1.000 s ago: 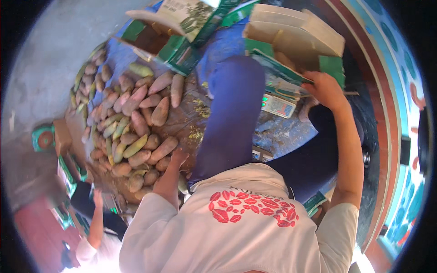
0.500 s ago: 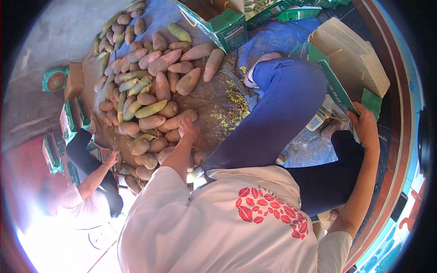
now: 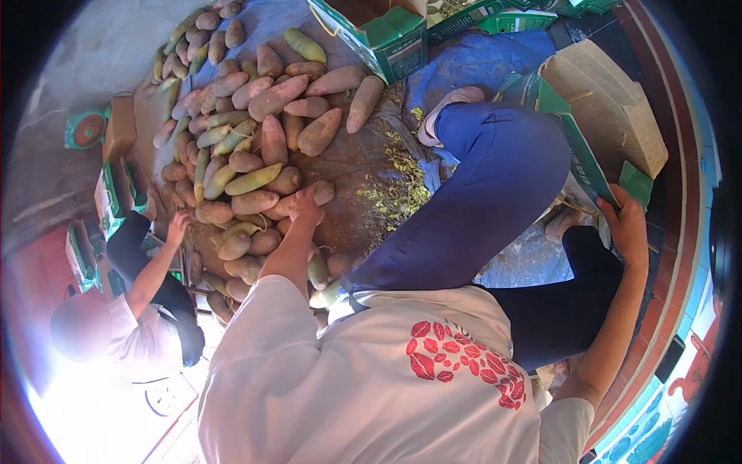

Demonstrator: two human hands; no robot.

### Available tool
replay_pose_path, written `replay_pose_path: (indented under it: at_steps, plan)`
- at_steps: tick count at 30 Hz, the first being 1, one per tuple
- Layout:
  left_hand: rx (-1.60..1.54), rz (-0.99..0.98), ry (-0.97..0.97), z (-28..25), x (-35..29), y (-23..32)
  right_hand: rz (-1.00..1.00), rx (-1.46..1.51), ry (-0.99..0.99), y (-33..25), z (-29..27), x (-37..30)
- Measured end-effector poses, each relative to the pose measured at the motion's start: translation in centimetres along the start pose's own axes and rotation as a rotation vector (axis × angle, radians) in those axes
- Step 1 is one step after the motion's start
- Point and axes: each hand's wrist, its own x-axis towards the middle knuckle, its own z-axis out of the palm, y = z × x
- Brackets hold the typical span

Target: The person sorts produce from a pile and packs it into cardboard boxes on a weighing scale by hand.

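A heap of long, thick root vegetables, some reddish-brown and some green, covers the ground on the left and in the middle. At its near right side, my left hand is closed over a reddish-brown root vegetable, whose end sticks out past my fingers. Over on the right, my right hand grips the edge of an open green-and-tan cardboard box. The box stands tilted beside my bent knee; part of its inside shows.
A co-worker crouches at the left, one hand by the heap. Another green box stands at the top. Leafy scraps lie on the blue sheet. A green round-faced scale is at far left.
My left hand has moved slightly up and left and now covers the middle of the root vegetable. The co-worker's hand has risen toward the heap. My right hand stays on the box edge.
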Motion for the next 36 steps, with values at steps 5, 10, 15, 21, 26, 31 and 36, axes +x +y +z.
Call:
replay_pose_path:
  at_steps: [5, 10, 15, 21, 26, 31, 36]
  plan:
    - [0.137, 0.104, 0.018, 0.9, 1.7, 0.7, -0.052, 0.014, 0.06, -0.1, 0.4, -0.1]
    - [0.233, 0.141, -0.028, 1.3, 3.6, 1.7, -0.017, 0.025, 0.043, -0.4, 0.1, -0.1]
    - [0.19, 0.061, -0.042, 0.8, 3.8, 2.1, 0.037, 0.027, 0.026, -0.5, 0.0, 0.1]
    - [0.428, 0.076, -0.016, 0.5, 4.1, 2.6, 0.043, 0.021, 0.059, -0.4, 0.0, 0.1]
    - [0.525, 0.191, -0.067, 1.1, 3.1, 3.0, 0.039, 0.015, 0.075, -0.8, 0.0, 0.3]
    - [0.367, 0.234, -0.059, 0.4, 3.2, 3.1, 0.038, -0.005, 0.078, -1.0, -0.2, 0.4]
    - [-0.234, 0.308, 0.213, -2.0, 3.2, 3.5, 0.015, -0.035, 0.11, -0.4, 0.0, 0.1]
